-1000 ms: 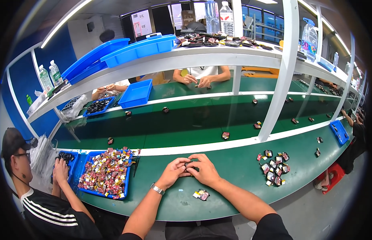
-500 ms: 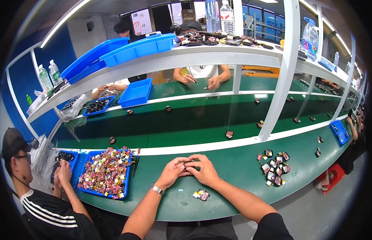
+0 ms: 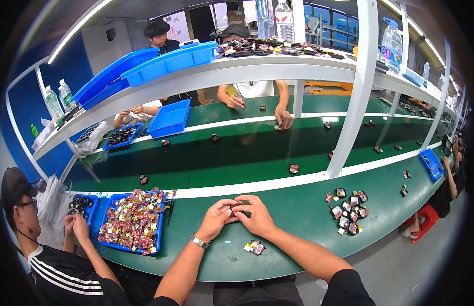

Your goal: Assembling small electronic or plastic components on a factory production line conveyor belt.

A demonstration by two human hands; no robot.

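Note:
Both of my hands meet over the green bench, fingertips closed around a small black part (image 3: 233,206) that the fingers mostly hide. My left hand (image 3: 214,220), with a metal watch on its wrist, grips it from the left. From the right, my right hand (image 3: 255,218) pinches the same part. Just nearer than my hands lies one small red-and-black assembly (image 3: 256,248) with a white and yellow tab. Farther right, several similar black-cased assemblies (image 3: 349,211) are grouped loosely. To the left, a heap of red, white and yellow pieces (image 3: 132,219) fills a blue tray (image 3: 119,248).
Beyond a white rail (image 3: 216,190) runs a dark green belt (image 3: 221,163) carrying scattered assemblies. A white post (image 3: 352,97) and overhead shelf (image 3: 247,72) stand ahead. At left, a co-worker (image 3: 58,260) handles parts beside another blue tray (image 3: 93,209). A blue tray (image 3: 432,164) sits far right.
My hands stay together on the black part, with only slight finger shifts. Across the belt, a co-worker's hand has reached out over it with a small piece. The view has shifted slightly.

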